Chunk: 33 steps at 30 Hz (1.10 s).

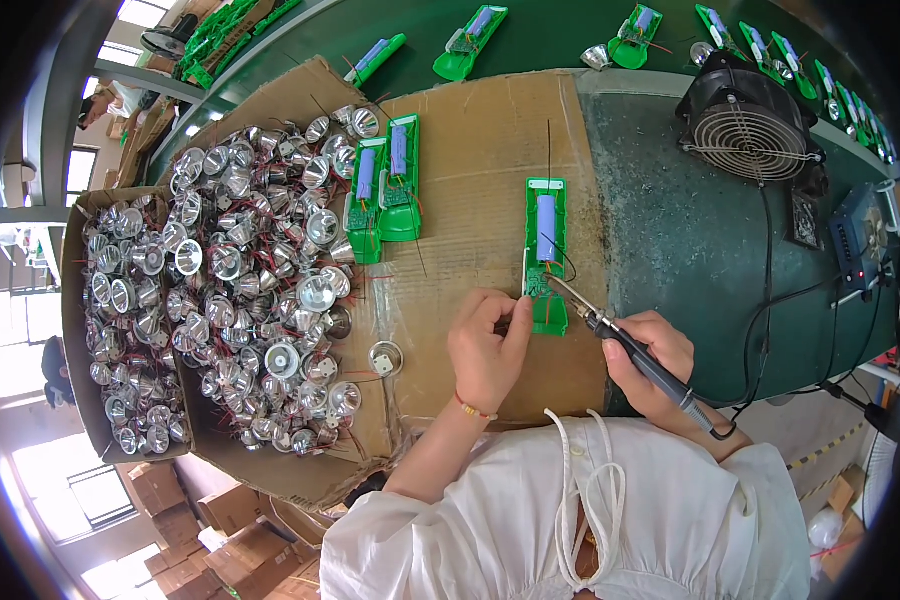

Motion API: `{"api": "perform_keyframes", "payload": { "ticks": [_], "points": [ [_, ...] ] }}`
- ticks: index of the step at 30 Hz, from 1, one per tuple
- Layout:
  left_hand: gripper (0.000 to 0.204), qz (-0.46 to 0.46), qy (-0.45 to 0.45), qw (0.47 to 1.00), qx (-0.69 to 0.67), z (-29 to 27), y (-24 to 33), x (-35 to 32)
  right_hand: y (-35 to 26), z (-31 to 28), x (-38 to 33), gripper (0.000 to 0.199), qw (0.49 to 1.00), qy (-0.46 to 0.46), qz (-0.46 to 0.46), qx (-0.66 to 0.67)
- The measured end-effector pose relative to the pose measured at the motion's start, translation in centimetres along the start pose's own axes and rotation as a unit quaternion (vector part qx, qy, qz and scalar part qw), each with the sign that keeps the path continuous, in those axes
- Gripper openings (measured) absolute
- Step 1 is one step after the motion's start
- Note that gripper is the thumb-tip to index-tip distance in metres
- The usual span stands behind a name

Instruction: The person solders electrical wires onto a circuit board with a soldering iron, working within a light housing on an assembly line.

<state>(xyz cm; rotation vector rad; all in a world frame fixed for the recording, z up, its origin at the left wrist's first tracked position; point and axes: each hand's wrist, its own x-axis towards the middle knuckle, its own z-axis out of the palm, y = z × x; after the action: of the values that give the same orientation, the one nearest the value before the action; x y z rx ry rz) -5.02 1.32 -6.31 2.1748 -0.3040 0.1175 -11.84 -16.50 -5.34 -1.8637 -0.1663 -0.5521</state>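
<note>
Heat is my chief worry on this feed: the right hand (658, 362) grips a black-handled soldering iron (670, 388), its bare metal end angled down to the small green circuit board (538, 284) inside an open, long green plastic casing (550, 322). Casing lies on the brown cardboard sheet (470, 150), just ahead of both hands. Left hand (487, 345) has thumb and forefinger drawn together at its lower left edge; whether they pinch a wire or only steady the shell, I cannot tell. Slip of the wrist, I judge, could burn those fingertips, soften the plastic or nick the smooth lilac cylindrical battery (546, 228). Loose dark wire (571, 262) curls close to the metal end; its insulation might scorch. Poorly braced, the light shell could skid on the cardboard and spoil a joint. Black cord (767, 255) catching would tug the handle. Textures, as I note them: cardboard dull, scuffed, dark-stained along its right side; casing glossy, ribbed, trough-shaped; mirror-bright cup-shaped reflectors (315, 293) heaped left, tangled with thin red leads; round wire grille on the black square fan (750, 135).
</note>
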Motion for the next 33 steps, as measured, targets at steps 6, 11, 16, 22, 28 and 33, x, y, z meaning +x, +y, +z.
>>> {"api": "perform_keyframes", "payload": {
  "ticks": [6,11,16,22,28,33],
  "points": [
    [0.015,0.002,0.002,1.0,-0.001,0.0,0.1,0.2,0.2,-0.5,-0.2,0.02,1.0,0.024,-0.019,0.001],
    [0.014,0.01,-0.005,1.0,0.011,-0.2,0.4,0.5,0.2,-2.2,-0.5,0.019,0.999,0.033,-0.03,0.015],
    [0.015,-0.047,-0.014,0.997,-0.051,-2.2,1.6,1.9,0.6,-4.3,-1.7,0.019,0.996,0.079,0.037,0.017],
    [0.023,0.03,-0.208,0.968,0.138,0.6,1.6,10.6,2.6,-5.5,-1.9,0.014,0.989,0.109,0.101,-0.012],
    [0.02,0.08,-0.035,0.966,0.242,7.4,0.2,28.3,2.3,-4.3,-0.8,0.012,0.984,0.08,0.156,0.014],
    [0.009,0.205,0.196,0.939,0.193,8.1,2.8,33.2,3.4,-5.3,-0.9,0.013,0.979,0.113,0.17,0.009]
  ]
}}
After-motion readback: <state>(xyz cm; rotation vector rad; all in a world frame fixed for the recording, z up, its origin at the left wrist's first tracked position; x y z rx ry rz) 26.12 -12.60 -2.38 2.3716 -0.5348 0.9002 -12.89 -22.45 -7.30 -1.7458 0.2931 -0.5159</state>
